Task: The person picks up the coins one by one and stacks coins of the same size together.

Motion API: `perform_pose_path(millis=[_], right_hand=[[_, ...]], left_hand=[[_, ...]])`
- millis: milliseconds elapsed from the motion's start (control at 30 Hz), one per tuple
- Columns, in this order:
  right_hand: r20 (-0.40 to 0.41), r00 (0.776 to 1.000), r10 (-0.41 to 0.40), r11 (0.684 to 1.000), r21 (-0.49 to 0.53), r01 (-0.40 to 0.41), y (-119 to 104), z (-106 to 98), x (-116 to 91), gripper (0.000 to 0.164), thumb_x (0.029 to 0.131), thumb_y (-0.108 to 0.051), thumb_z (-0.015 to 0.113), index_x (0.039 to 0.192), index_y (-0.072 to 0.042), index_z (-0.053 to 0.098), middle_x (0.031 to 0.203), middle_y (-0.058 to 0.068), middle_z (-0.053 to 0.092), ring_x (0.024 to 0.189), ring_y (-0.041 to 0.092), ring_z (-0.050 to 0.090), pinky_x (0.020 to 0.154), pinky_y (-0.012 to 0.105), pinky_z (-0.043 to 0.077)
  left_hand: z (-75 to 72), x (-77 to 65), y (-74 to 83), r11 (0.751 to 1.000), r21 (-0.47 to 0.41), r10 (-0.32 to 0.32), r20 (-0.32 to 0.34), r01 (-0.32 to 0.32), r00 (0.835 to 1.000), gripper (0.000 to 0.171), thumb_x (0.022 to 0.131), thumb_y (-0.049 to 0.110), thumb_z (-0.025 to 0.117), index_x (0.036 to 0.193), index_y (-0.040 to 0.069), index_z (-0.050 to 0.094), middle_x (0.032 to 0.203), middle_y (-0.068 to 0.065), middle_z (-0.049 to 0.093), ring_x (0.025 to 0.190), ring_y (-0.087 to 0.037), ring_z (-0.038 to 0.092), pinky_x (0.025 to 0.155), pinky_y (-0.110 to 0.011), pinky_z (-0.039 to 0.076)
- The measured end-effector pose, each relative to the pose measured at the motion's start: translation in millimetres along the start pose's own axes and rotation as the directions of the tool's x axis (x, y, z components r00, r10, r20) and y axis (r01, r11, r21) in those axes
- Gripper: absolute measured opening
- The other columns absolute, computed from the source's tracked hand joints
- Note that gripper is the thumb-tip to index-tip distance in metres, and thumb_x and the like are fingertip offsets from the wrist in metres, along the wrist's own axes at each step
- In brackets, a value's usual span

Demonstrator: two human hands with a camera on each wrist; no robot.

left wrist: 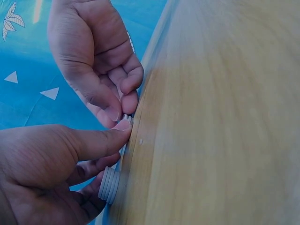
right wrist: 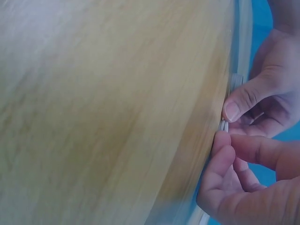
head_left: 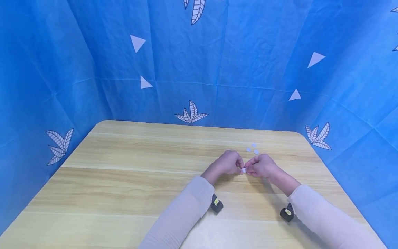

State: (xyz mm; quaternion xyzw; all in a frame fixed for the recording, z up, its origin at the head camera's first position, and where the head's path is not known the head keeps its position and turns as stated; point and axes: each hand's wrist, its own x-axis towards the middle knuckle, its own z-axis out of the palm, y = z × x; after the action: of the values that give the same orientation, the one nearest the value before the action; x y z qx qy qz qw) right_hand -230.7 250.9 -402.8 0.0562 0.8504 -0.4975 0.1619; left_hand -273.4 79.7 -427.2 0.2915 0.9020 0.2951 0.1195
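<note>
My left hand [head_left: 228, 162] and right hand [head_left: 263, 166] meet low over the right part of the table. Their thumbs and fingertips pinch a few small white discs [head_left: 244, 170] between them. Seen edge-on in the left wrist view, these discs [left wrist: 127, 118] look thin and stacked together; fingers cover most of them. A stack of white discs [left wrist: 109, 185] shows beside the left hand's lower fingers; I cannot tell whether they touch it. White round pieces [head_left: 248, 149] lie just beyond the hands in the head view; their height cannot be told.
The wooden table [head_left: 124, 186] reaches back to a blue patterned cloth [head_left: 192, 58] hanging behind and at both sides. A black wrist camera [head_left: 217, 204] hangs under the left sleeve, another wrist camera [head_left: 287, 213] under the right. A whitish speck [left wrist: 141, 141] shows on the tabletop.
</note>
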Motion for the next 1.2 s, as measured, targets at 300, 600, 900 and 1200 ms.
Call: perform_pose_path(millis=[300,600,900,1200], right_hand=[[0.030,1.000,-0.009,1.000,0.029,0.009,0.5,-4.7,-1.2,0.018,0.094,0.005,0.066,0.109,0.015,0.064,0.087,0.012,0.074,0.079,0.017,0.071,0.072,0.030,0.060],[0.091,0.995,-0.032,0.998,0.053,0.027,3.7,-11.3,-1.8,0.022,0.096,0.004,0.064,0.114,0.017,0.062,0.095,0.015,0.074,0.087,0.018,0.072,0.079,0.032,0.060],[0.067,0.988,-0.136,0.971,-0.191,0.146,9.0,-25.1,4.2,0.024,0.091,0.002,0.068,0.112,0.012,0.065,0.093,0.015,0.072,0.081,0.020,0.067,0.073,0.035,0.059],[0.027,0.961,-0.274,0.896,-0.356,0.265,16.1,-40.4,24.4,0.019,0.094,0.002,0.065,0.112,0.006,0.069,0.096,0.012,0.074,0.089,0.024,0.070,0.076,0.033,0.056]], left_hand=[[0.2,-0.7,0.0,1.000,-0.006,-0.017,0.000,0.017,1.000,0.009,0.085,0.021,0.086,0.089,0.019,0.078,0.078,0.011,0.064,0.079,-0.006,0.055,0.073,-0.019,0.045],[-0.6,-1.9,-0.1,1.000,-0.001,-0.006,-0.002,0.006,1.000,0.009,0.086,0.022,0.086,0.090,0.020,0.078,0.080,0.012,0.063,0.081,-0.006,0.055,0.074,-0.020,0.045],[-1.4,-2.4,0.2,1.000,-0.008,0.003,0.010,-0.003,1.000,0.011,0.084,0.020,0.086,0.089,0.019,0.076,0.079,0.012,0.065,0.080,-0.005,0.057,0.076,-0.019,0.046],[-1.7,-3.3,0.5,1.000,0.004,0.006,0.008,-0.006,1.000,0.011,0.085,0.022,0.086,0.089,0.019,0.076,0.079,0.013,0.065,0.080,-0.004,0.057,0.077,-0.019,0.047]])
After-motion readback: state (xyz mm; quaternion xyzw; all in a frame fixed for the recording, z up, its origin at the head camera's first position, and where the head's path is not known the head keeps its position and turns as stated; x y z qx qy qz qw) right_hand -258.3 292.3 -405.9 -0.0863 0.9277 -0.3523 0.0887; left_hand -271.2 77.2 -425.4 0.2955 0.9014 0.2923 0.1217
